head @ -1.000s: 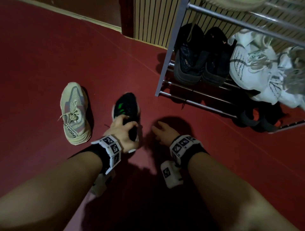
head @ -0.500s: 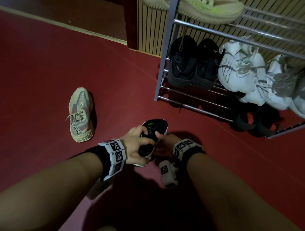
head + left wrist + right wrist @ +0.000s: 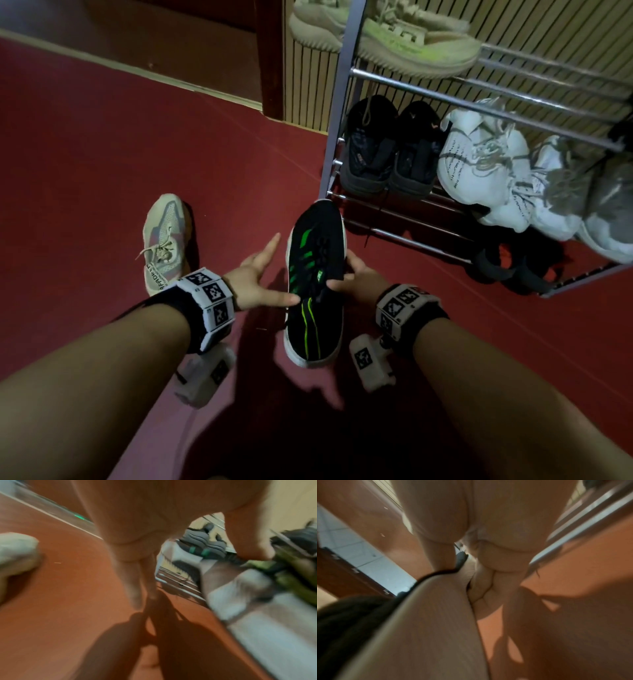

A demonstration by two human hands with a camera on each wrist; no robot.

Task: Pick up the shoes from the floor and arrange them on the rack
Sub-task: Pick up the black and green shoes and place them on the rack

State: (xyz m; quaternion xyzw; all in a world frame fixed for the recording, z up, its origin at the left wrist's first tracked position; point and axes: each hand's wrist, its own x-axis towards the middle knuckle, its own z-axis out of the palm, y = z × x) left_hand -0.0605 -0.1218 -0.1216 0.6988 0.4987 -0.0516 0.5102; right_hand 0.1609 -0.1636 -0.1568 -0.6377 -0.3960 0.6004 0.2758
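A black shoe with green stripes [image 3: 315,284] hangs above the red floor, toe pointing toward the rack [image 3: 346,113]. My right hand [image 3: 354,277] grips it at the collar on its right side; the right wrist view shows curled fingers [image 3: 488,582] against its white sole [image 3: 428,628]. My left hand [image 3: 257,277] is spread with straight fingers just left of the shoe, thumb tip at its side. In the left wrist view, the shoe [image 3: 291,563] is blurred at the right. A beige shoe [image 3: 164,243] [image 3: 15,555] lies on the floor to the left.
The metal rack holds a black pair [image 3: 390,150] and white sneakers [image 3: 486,171] on its lower tier, beige sneakers [image 3: 387,37] above, and dark sandals [image 3: 507,267] underneath. A slatted wall and wooden post [image 3: 270,58] stand behind. The red floor [image 3: 102,154] stretches to the left.
The black shoe came up off the floor in my left hand and passed to my right hand. The left hand has let go and spread its fingers.
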